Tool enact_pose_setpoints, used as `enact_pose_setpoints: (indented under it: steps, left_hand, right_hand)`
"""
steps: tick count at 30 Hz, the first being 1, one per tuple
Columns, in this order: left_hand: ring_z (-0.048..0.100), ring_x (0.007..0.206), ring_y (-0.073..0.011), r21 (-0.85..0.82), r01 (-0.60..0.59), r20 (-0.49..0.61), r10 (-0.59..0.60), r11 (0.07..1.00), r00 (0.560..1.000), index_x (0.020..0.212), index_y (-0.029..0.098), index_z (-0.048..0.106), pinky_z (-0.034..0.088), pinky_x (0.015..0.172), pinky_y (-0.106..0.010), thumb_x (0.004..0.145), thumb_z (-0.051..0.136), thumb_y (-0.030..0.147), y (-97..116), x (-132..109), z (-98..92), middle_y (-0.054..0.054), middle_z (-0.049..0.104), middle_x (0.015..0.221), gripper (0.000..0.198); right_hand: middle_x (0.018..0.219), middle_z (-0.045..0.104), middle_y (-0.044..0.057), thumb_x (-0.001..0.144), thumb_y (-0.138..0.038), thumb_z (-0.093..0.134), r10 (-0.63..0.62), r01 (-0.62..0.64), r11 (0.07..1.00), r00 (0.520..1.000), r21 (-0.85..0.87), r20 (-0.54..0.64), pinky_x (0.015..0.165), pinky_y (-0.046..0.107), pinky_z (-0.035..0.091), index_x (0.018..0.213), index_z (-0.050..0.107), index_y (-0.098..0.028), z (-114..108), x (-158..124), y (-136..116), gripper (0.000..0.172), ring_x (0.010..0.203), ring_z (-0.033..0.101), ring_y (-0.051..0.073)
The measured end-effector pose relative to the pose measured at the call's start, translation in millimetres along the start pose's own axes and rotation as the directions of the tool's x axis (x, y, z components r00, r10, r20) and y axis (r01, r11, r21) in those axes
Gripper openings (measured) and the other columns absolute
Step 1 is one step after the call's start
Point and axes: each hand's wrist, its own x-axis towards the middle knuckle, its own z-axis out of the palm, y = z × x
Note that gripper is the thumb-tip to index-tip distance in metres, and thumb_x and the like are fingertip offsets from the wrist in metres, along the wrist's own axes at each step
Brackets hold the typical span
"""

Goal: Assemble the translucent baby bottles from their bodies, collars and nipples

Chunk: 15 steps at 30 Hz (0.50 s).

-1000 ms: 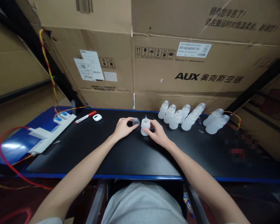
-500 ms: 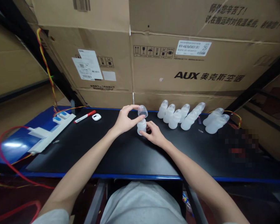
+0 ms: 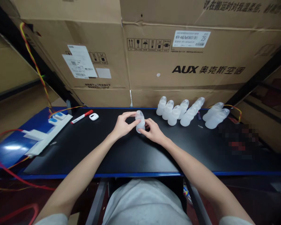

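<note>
A small frosted white plastic bottle (image 3: 140, 126) stands upright on the black table top in front of me. Over its top sits a clear domed cap (image 3: 139, 114). The fingers and thumb of my left hand (image 3: 124, 125) are closed around the cap from the left. From the right, my right hand (image 3: 154, 132) pinches the lower body of the bottle between thumb and fingers. Part of the bottle is hidden by my fingertips. Several similar capped bottles (image 3: 174, 116) stand in a group to the right of my hands.
Two more capped bottles (image 3: 213, 112) are farther right, beside a blurred-out patch. At left lie a red and white marker (image 3: 81, 117), a white earphone case (image 3: 93, 117) and a power strip (image 3: 50, 136) with cables. A large cardboard sheet (image 3: 150, 67) rises behind the table.
My left hand has lowered the clear cap from above the bottle's neck down over it. My right hand still holds the bottle. The whole view has shifted slightly.
</note>
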Motion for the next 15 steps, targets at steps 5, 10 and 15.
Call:
enact_pose_setpoints:
  steps: [5,10,15]
  left_hand:
    - [0.081,0.110,-0.0301,0.017,-0.037,-0.043,0.038,0.999,0.998,0.114,0.023,0.086,0.061,0.112,-0.053,0.089,0.086,0.047,-7,-4,5.7,-0.009,0.087,0.111,0.035]
    - [0.080,0.116,-0.0336,0.069,-0.076,-0.040,0.079,0.995,0.996,0.110,0.025,0.088,0.056,0.120,-0.063,0.083,0.091,0.051,-6,-1,4.7,-0.008,0.088,0.110,0.038]
    - [0.083,0.105,-0.0293,0.082,-0.142,0.042,0.139,0.986,0.989,0.107,0.026,0.088,0.050,0.128,-0.064,0.084,0.090,0.048,-3,8,1.2,-0.005,0.088,0.110,0.032]
  right_hand:
    - [0.102,0.066,0.004,0.096,-0.038,0.083,0.011,-0.011,1.000,1.000,0.004,-0.001,0.084,0.035,0.059,0.127,0.074,-0.021,-2,0,-2,0.037,0.092,0.065,0.021]
    - [0.103,0.064,0.005,0.096,-0.039,0.081,0.016,-0.016,1.000,1.000,0.009,-0.015,0.087,0.037,0.060,0.130,0.074,-0.022,-1,-2,-4,0.038,0.092,0.064,0.021]
    - [0.103,0.063,0.005,0.096,-0.037,0.080,0.038,-0.038,0.999,0.999,-0.006,-0.030,0.087,0.036,0.060,0.130,0.074,-0.023,2,-4,-4,0.038,0.091,0.064,0.022]
